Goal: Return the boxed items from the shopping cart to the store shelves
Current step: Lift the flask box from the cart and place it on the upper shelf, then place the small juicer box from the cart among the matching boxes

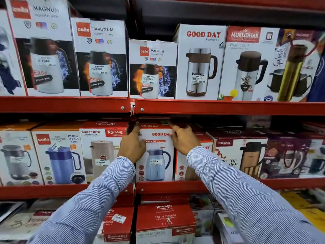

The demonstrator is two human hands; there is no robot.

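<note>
Both hands reach into the middle shelf (168, 186) of a red metal rack, one at each upper corner of a Good Day Hot N Sip flask box (155, 155). The box stands upright on that shelf, its front showing a pale blue jug and a price sticker. The left hand (131, 147) lies against the box's upper left edge, forefinger stretched up to the top corner, the other fingers loosely spread rather than closed. The right hand (184, 140) presses on the upper right corner, fingers extended along the top edge; neither hand wraps fully around the box. Both sleeves are blue and white striped. Just left of the box stands a Rishabh Super Riva flask box (103, 152), touching or nearly so; to the right, a second Good Day box (193, 164) is partly hidden by the right forearm. On the shelf above sits a row of Cello Magnum flask boxes (102, 57).
</note>
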